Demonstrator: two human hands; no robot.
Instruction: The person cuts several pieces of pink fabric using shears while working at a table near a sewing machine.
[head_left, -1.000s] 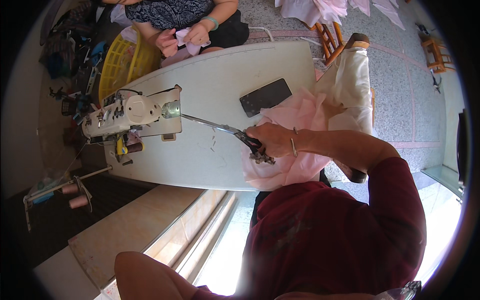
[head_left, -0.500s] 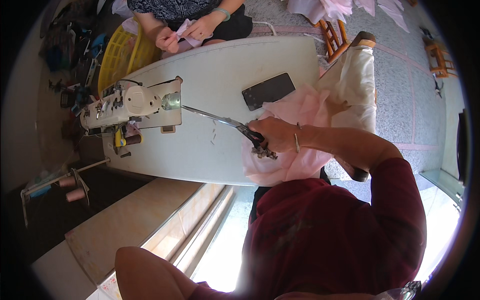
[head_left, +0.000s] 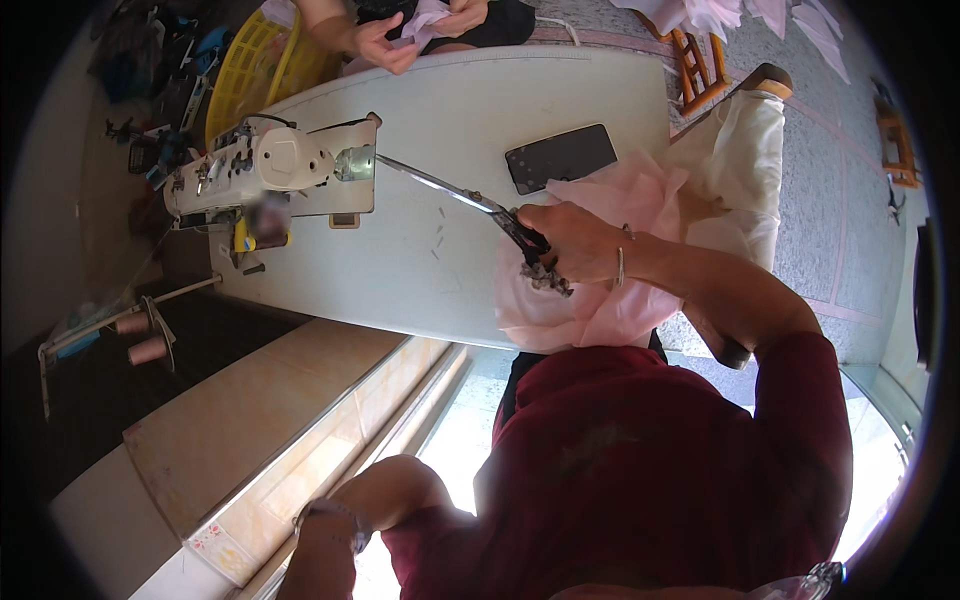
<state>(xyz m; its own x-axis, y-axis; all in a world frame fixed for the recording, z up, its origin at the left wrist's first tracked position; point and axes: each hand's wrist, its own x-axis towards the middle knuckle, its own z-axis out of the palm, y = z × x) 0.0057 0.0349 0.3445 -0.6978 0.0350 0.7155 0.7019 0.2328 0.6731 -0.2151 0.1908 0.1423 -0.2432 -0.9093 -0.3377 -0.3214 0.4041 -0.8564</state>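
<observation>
My right hand (head_left: 575, 240) is closed around the dark handles of long metal scissors (head_left: 450, 188). Their blades lie together and point left, with the tips beside the sewing machine (head_left: 275, 165) near its needle area. Cloth-like wrapping covers part of the handles. Under my right hand and wrist, sheer pink fabric (head_left: 630, 190) lies bunched at the table's right end. My left arm is bent at the lower left, with a band (head_left: 340, 520) on it; the hand's fingers are outside the picture.
A black phone (head_left: 560, 158) rests on the white table (head_left: 400, 290), near small thread scraps. Across it, a co-worker's hands (head_left: 385, 42) hold pale pink cloth. A yellow basket (head_left: 255, 75) stands far left, pink thread spools (head_left: 148, 348) near left, a cloth-covered wooden rest (head_left: 745, 150) at right.
The view has shifted, so the table sits higher in the picture. My left arm has moved, bringing its band into view. The co-worker's left-side hand has opened away from the cloth.
</observation>
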